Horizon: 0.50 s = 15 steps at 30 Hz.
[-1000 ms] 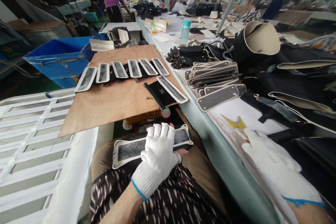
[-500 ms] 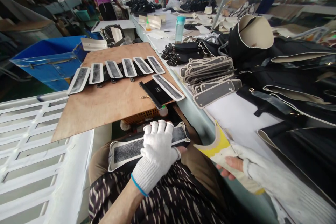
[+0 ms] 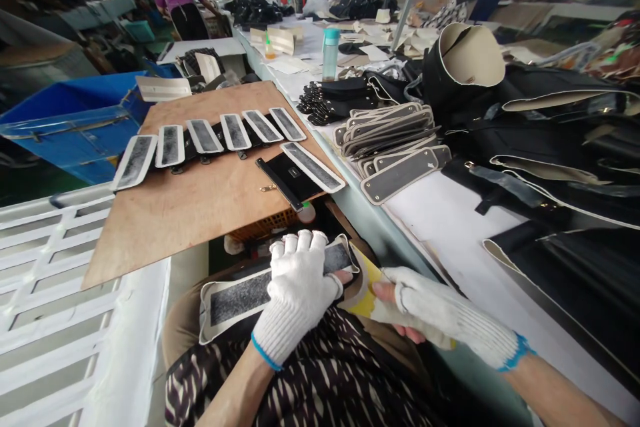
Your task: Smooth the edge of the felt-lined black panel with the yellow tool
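My left hand (image 3: 296, 293), in a white fingerless glove, presses down on a long cream-edged grey bag piece (image 3: 240, 291) lying across my lap, fingers curled over its far edge. Beside it my right hand (image 3: 430, 310), gloved the same way, pinches a yellow and white sheet (image 3: 366, 290) that touches the right end of the bag piece. The wooden board (image 3: 200, 193) in front of my knees carries a row of several similar grey pieces (image 3: 200, 139) and one black piece with a strip (image 3: 300, 173).
A stack of grey pieces (image 3: 395, 140) and black bag bodies (image 3: 540, 140) crowd the long worktable (image 3: 450, 220) at right. A teal bottle (image 3: 330, 53) stands further back. A blue bin (image 3: 75, 120) and white racks (image 3: 55, 280) are at left. Other people work in the distance.
My right hand lifted the yellow sheet off the worktable and carried it left to the end of the bag piece on my lap. My left hand stayed on the piece.
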Available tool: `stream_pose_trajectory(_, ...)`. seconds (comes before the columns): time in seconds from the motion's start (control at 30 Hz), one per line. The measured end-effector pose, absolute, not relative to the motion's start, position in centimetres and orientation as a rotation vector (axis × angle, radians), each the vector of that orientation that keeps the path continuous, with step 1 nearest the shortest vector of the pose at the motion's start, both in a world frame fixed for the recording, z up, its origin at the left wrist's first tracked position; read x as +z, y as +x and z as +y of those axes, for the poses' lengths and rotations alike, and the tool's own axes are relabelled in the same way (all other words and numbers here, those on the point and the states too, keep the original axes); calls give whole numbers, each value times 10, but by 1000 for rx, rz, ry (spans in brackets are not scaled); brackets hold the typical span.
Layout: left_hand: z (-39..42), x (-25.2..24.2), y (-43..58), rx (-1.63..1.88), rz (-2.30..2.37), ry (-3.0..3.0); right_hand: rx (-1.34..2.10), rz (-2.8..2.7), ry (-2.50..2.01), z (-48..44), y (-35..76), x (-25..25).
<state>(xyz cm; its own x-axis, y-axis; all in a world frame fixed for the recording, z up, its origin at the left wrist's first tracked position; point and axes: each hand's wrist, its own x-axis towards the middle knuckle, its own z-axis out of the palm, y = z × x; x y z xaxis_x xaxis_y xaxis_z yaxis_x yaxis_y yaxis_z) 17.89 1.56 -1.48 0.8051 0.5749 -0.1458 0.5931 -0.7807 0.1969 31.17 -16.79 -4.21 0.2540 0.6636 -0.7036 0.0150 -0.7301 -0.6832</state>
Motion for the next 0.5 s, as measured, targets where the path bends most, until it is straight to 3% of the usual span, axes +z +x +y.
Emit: stream_pose_trajectory(0.5,15,-22,173,4,881,2816,1610,-690,-2028,-150,321,-34)
